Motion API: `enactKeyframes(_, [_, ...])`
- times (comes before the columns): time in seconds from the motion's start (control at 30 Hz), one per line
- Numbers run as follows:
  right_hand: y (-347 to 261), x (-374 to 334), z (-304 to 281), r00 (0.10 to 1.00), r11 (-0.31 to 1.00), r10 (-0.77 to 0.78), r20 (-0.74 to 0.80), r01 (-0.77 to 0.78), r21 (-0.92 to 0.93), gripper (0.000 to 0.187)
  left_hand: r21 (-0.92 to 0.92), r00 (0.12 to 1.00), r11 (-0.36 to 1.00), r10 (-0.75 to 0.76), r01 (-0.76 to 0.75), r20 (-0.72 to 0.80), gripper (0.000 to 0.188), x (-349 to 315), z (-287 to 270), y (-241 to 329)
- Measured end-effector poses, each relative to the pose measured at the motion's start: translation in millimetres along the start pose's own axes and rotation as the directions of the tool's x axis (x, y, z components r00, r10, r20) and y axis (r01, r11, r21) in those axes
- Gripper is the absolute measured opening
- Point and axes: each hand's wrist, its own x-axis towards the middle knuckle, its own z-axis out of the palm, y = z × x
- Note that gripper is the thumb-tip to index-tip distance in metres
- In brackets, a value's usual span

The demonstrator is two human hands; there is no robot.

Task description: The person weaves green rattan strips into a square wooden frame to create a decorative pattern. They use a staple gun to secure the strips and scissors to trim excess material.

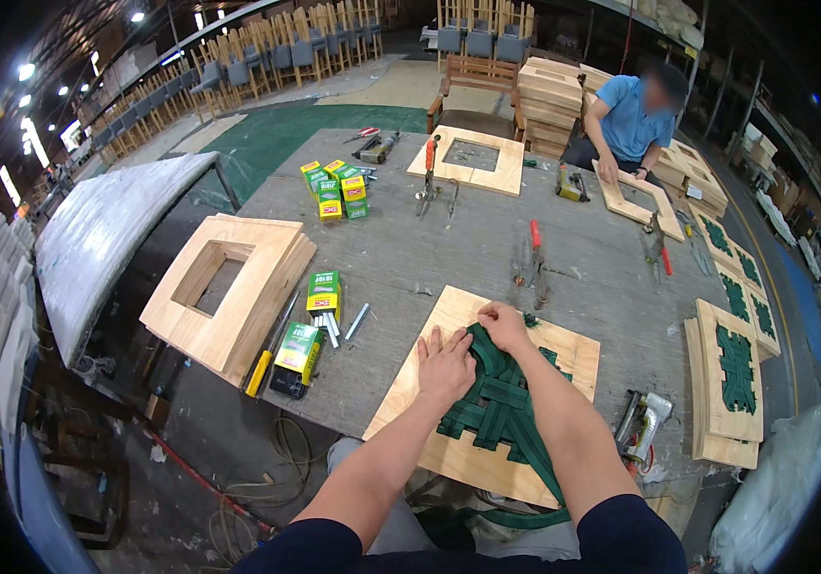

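In front of me lies a square plywood frame (401, 387) whose opening is crossed by woven green webbing (501, 394). My left hand (446, 367) lies with its fingers stretched out over the wood and the webbing's left edge. At the far edge of the weave, my right hand (506, 328) pinches a green webbing strap where it folds over. A long tail of this strap (536, 457) runs down across the frame toward me and hangs past its near edge. The right fingertips partly hide the strap's end.
A staple gun (647, 426) lies right of the frame, red-handled pliers (535, 251) beyond it. Left are staple boxes (297, 352), a yellow-handled tool (259, 373) and stacked bare frames (238, 301). Webbed frames (735, 368) stand stacked at right. A co-worker (635, 120) handles another frame (642, 198).
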Motion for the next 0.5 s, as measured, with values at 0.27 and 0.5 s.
enactKeyframes(0.27, [73,-144,-134,0.819,0.976,0.101,-0.565,0.029,0.217,0.02,-0.03,0.998,0.998,-0.064,0.064,-0.013,0.049,-2,-1,-7])
enactKeyframes(0.5, [151,-283,-223,0.585,0.733,0.359,-0.728,-0.659,-0.168,0.043,0.011,0.999,0.999,-0.044,0.044,0.014,0.049,0,-1,-4])
